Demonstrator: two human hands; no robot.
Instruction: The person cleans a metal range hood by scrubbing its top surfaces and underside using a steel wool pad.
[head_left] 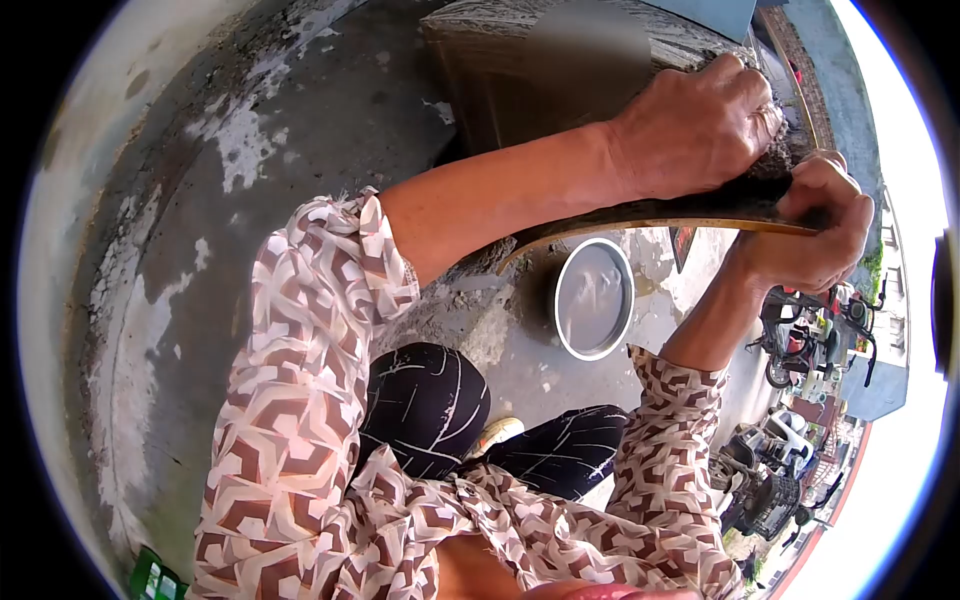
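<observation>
— Holding what, up close?
— Gripping a curved strip (690,213) by the end in the right hand (828,220), beside the left forearm (510,185); curling the left hand (700,125), can't tell around what.
— Beyond?
— On the floor (500,330), a white-rimmed basin (597,356); farther, motorbikes (812,335).

We look from one camera on the person's head, facing forward and down over the patterned sleeves (300,400) to the left hand (700,128) and right hand (825,225), both near us. Our wide, dark-rimmed view runs from the edge of the floor (330,110) along a pale wall (110,90) at left to bright sky (915,430) at right, with the knees (425,405) low between.
</observation>
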